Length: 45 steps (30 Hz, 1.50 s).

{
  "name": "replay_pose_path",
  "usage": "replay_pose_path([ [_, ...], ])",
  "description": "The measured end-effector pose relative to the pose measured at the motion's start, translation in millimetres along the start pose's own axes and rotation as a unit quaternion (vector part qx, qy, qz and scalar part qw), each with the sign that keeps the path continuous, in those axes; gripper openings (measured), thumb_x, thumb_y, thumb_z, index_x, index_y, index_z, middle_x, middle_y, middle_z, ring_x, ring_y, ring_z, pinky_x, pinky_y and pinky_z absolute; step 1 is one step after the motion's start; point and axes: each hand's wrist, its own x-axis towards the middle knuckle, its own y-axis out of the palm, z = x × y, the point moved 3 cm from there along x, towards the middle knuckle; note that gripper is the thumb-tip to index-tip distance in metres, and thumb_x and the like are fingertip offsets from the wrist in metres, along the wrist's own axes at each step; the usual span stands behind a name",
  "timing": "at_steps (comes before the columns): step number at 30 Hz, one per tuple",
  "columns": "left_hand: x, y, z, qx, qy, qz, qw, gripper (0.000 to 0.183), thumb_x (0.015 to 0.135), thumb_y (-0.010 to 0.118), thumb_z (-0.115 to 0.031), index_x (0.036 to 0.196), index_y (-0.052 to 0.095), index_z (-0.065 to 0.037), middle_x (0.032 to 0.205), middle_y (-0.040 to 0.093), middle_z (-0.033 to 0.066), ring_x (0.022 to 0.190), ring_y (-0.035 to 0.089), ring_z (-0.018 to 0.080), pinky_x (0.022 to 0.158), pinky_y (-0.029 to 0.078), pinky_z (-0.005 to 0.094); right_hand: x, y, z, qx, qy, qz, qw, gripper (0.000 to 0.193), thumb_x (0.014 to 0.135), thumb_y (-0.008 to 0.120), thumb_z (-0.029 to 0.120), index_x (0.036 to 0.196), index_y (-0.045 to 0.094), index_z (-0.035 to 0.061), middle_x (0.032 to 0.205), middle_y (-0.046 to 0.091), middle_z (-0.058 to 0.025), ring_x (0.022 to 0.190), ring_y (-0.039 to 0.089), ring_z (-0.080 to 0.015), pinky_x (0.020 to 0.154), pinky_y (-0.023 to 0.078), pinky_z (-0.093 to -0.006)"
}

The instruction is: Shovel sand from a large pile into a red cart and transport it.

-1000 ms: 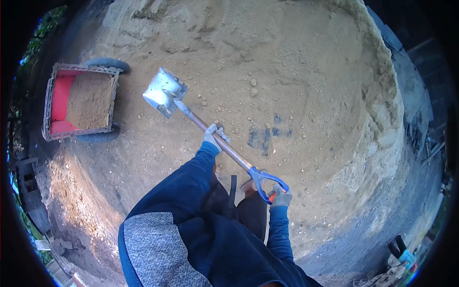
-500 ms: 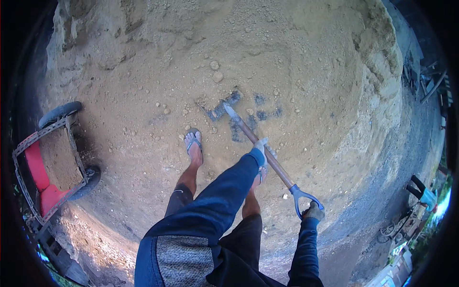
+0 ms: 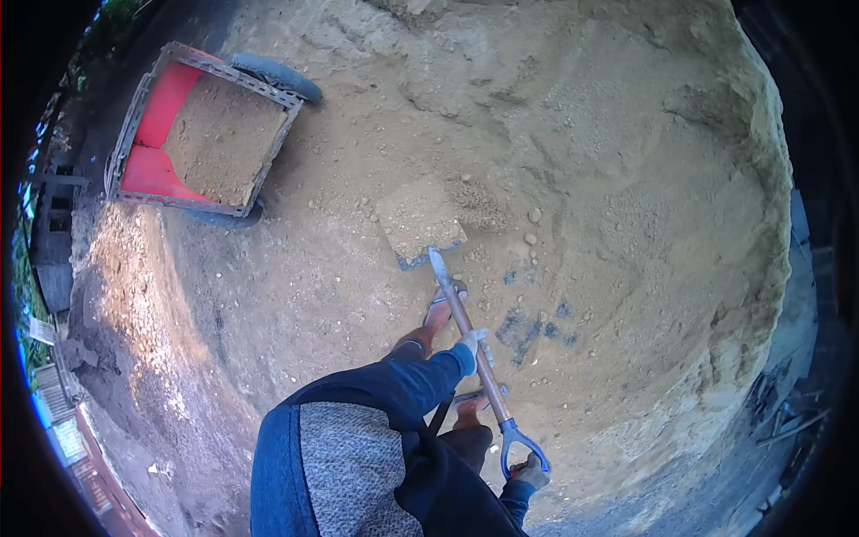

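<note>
A long-handled shovel point(image 3: 463, 313) slants across the middle of the view. Its wooden shaft ends in a blue D-shaped grip near me. Sandy soil point(image 3: 419, 215) is heaped on the blade, and only a dark front edge of the metal shows. My left hand point(image 3: 473, 342), in a pale glove, is closed round the lower shaft. Around the D-grip my right hand point(image 3: 531, 473), also gloved, is closed. Beyond the blade, up and to the left, stands a red-lined cart point(image 3: 154, 170) with a metal frame, partly filled with sand point(image 3: 224, 139).
Loose soil and small stones point(image 3: 534, 215) cover the ground. A raised earth bank point(image 3: 756, 116) curves along the right. The cart's tyre point(image 3: 277, 76) sticks out on its far side. My sandalled foot point(image 3: 438, 313) is close beside the shaft.
The view has turned left, bringing the cart nearer the middle. The shovel has swung left off the dark patches, and its blade now carries a heap of soil. Both hands keep their grip.
</note>
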Motion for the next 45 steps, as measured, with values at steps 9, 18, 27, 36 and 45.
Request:
replay_pose_path([
  [9,-215,-108,-294,-0.136,0.420,-0.067,0.895,0.032,0.079,0.059,-0.038,0.068,0.043,-0.013,0.057,0.045,0.0038,0.043,0.046,0.0242,0.046,0.043,0.0427,-185,286,111,0.084,-0.024,0.518,0.851,0.020,0.074,0.064,0.005,0.090,0.051,0.0014,0.067,0.054,-0.0069,0.050,0.052,-0.0161,0.044,0.049,-0.0322],
  [18,-203,-7,-211,-0.101,0.317,0.039,0.942,0.031,0.074,0.061,-0.029,0.088,0.047,-0.006,0.074,0.049,0.0084,0.062,0.051,0.0247,0.062,0.046,0.0423,-156,154,185,0.106,-0.185,0.494,0.843,0.022,0.073,0.063,0.011,0.089,0.051,-0.0008,0.066,0.057,-0.0073,0.052,0.056,-0.0142,0.049,0.047,-0.0277],
  [27,31,-2,235,0.175,-0.081,0.027,0.981,0.024,0.080,0.060,-0.031,0.075,0.046,-0.012,0.058,0.048,0.0061,0.053,0.051,0.0285,0.062,0.045,0.0537,7,-180,-166,0.105,0.154,-0.186,0.965,0.013,0.074,0.058,-0.002,0.082,0.047,-0.0028,0.053,0.050,-0.0114,0.031,0.046,-0.0204,0.026,0.037,-0.0326],
  [36,135,31,359,0.317,-0.197,-0.085,0.924,0.026,0.084,0.052,-0.030,0.067,0.043,-0.011,0.054,0.042,0.0055,0.048,0.047,0.0278,0.055,0.044,0.0491,40,-226,-177,0.127,0.224,-0.330,0.908,0.012,0.074,0.058,0.004,0.067,0.048,0.0024,0.050,0.046,-0.0066,0.033,0.040,-0.0157,0.030,0.032,-0.0300],
  [45,173,115,158,0.305,-0.062,0.055,0.949,0.025,0.082,0.055,-0.028,0.065,0.043,-0.014,0.051,0.043,0.0022,0.048,0.046,0.0225,0.061,0.045,0.0454,64,-36,-89,0.166,0.031,-0.237,0.957,0.022,0.071,0.060,-0.002,0.089,0.048,-0.0027,0.056,0.053,-0.0104,0.036,0.049,-0.0186,0.032,0.038,-0.0293],
])
